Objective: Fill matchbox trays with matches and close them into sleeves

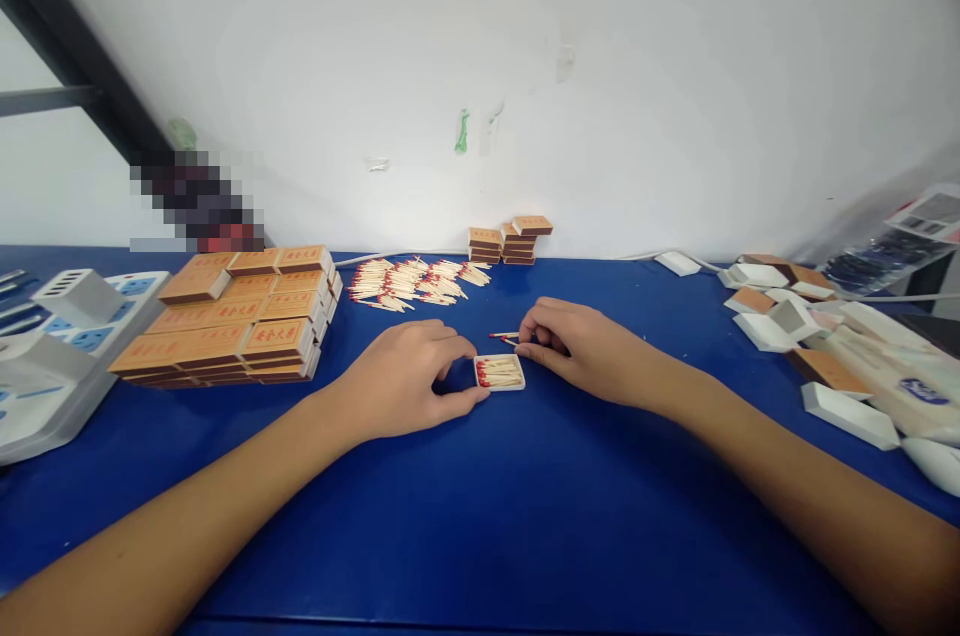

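A small white matchbox tray (504,388) lies on the blue table, part filled with red-tipped matches (501,373). My left hand (411,378) grips its left end between thumb and fingers. Just beyond the tray's right side, my right hand (571,344) is closed in a pinch on a couple of matches (505,336), their red heads pointing left. How many it holds is partly hidden by the fingers. Behind the tray, a loose heap of matches (409,282) is spread near the wall.
Stacked orange matchboxes (225,316) stand at the left, beside a white power strip (67,396). A few more boxes (517,241) are piled against the wall. Empty white trays (847,416), sleeves (829,371) and a tissue pack (892,366) crowd the right.
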{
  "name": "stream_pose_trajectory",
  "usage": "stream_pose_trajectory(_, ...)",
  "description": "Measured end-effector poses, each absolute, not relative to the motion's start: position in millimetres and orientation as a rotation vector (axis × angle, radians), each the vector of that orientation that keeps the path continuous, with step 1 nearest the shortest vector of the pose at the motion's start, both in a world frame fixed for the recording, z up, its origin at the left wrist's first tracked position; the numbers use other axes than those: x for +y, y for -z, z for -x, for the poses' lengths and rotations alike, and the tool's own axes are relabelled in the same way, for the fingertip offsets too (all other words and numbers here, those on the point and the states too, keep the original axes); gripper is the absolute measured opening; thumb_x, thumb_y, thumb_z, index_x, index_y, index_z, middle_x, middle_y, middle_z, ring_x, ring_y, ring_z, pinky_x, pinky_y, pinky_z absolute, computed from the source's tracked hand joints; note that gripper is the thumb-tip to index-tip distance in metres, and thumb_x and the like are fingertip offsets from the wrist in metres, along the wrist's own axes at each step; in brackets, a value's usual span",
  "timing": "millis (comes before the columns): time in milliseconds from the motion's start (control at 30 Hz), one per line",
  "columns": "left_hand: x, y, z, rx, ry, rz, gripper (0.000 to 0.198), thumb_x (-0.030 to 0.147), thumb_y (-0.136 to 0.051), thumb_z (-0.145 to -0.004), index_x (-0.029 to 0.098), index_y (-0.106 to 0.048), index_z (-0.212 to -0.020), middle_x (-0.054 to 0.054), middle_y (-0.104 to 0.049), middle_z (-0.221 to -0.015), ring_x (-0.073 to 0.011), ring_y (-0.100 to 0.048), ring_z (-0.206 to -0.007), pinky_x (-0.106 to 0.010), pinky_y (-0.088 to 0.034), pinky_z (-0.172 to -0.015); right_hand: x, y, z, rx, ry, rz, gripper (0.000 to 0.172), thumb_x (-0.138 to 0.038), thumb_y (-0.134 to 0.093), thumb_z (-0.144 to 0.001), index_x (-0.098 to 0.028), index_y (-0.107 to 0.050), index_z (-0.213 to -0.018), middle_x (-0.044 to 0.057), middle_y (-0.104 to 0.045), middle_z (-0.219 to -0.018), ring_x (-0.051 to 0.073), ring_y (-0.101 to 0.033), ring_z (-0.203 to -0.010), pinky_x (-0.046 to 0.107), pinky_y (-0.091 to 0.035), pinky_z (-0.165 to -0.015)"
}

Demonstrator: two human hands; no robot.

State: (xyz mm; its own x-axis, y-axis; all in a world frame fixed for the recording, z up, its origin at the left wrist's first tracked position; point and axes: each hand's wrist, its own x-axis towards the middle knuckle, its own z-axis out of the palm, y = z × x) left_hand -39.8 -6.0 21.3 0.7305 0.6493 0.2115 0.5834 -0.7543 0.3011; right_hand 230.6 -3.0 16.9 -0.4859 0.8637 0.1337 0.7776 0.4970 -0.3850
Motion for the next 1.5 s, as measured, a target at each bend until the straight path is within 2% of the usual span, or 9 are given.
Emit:
stream_pose_trajectory(100, -6, -22, 40, 0.983, -0.453, -2.721, 0.027, 0.042, -0.071, -0.094, 0.021, -0.074, -0.111, -0.002, -0.067, -0.083, -0.0197, -0.063, -0.081, -0.031, -0.044, -0.069, -1, -15, -234, -2.456, -0.390, 1.373, 0.020, -0.034, -0.054, -0.103, -0.022, -0.063, -0.090, 0.005, -0.065, -0.092, 0.018, -0.060, -0.079, 0.031, -0.043, -0.068)
stream_pose_trajectory(300, -6, -21, 40, 0.968, -0.470, -2.732, 0.027, 0.043, -0.070, -0.095, 0.021, -0.074, -0.111, -0.002, -0.067, -0.084, -0.0197, -0.063, -0.081, -0.032, -0.045, -0.069, 2, -13, -238, -2.425, -0.343, 1.377, 0.019, -0.038, -0.055, -0.104, -0.023, -0.063, -0.098, 0.005, -0.065, -0.094, 0.019, -0.060, -0.079, 0.031, -0.043, -0.067)
stream_pose_trajectory(567, -7, -21, 40, 0.996, -0.461, -2.723, 0.028, 0.043, -0.071, -0.094, 0.021, -0.074, -0.111, -0.002, -0.067, -0.083, -0.0198, -0.063, -0.080, -0.032, -0.044, -0.069, 2, -16, -238, -2.465, -0.351, 1.450, 0.017, -0.030, -0.052, -0.105, -0.022, -0.064, -0.096, 0.006, -0.066, -0.099, 0.020, -0.061, -0.081, 0.032, -0.044, -0.070)
stream_pose_trajectory(933, -8, -22, 38, 1.029, -0.502, -2.739, 0.027, 0.041, -0.073, -0.092, 0.019, -0.075, -0.107, -0.003, -0.067, -0.081, -0.0197, -0.063, -0.076, -0.031, -0.044, -0.067, -23, -19, -211, -2.487, -0.234, 1.244, 0.009, -0.025, -0.055, -0.104, -0.022, -0.062, -0.101, 0.004, -0.067, -0.099, 0.018, -0.063, -0.079, 0.030, -0.044, -0.068)
stream_pose_trajectory(1133, -8, -23, 38, 0.989, -0.480, -2.728, 0.026, 0.040, -0.072, -0.094, 0.019, -0.075, -0.109, -0.002, -0.068, -0.084, -0.0194, -0.063, -0.079, -0.031, -0.044, -0.069, 0, -12, -227, -2.330, -0.277, 1.354, 0.010, -0.030, -0.060, -0.102, -0.021, -0.066, -0.103, 0.005, -0.064, -0.096, 0.018, -0.060, -0.079, 0.030, -0.044, -0.070)
stream_pose_trajectory(1267, -10, -23, 37, 0.945, -0.458, -2.735, 0.025, 0.040, -0.072, -0.094, 0.018, -0.075, -0.107, -0.002, -0.067, -0.082, -0.0200, -0.063, -0.080, -0.031, -0.044, -0.069, 17, -5, -217, -2.357, -0.391, 1.398, 0.014, -0.030, -0.061, -0.102, -0.020, -0.065, -0.093, 0.004, -0.064, -0.094, 0.017, -0.058, -0.079, 0.030, -0.043, -0.070)
stream_pose_trajectory(1500, -14, -22, 36, 0.876, -0.467, -2.732, 0.026, 0.040, -0.073, -0.093, 0.018, -0.076, -0.106, -0.001, -0.069, -0.080, -0.0179, -0.063, -0.073, -0.031, -0.045, -0.068, 46, -8, -151, -2.393, -0.269, 1.308, 0.011, -0.023, -0.064, -0.101, -0.018, -0.063, -0.091, 0.005, -0.065, -0.095, 0.017, -0.056, -0.083, 0.029, -0.038, -0.071)
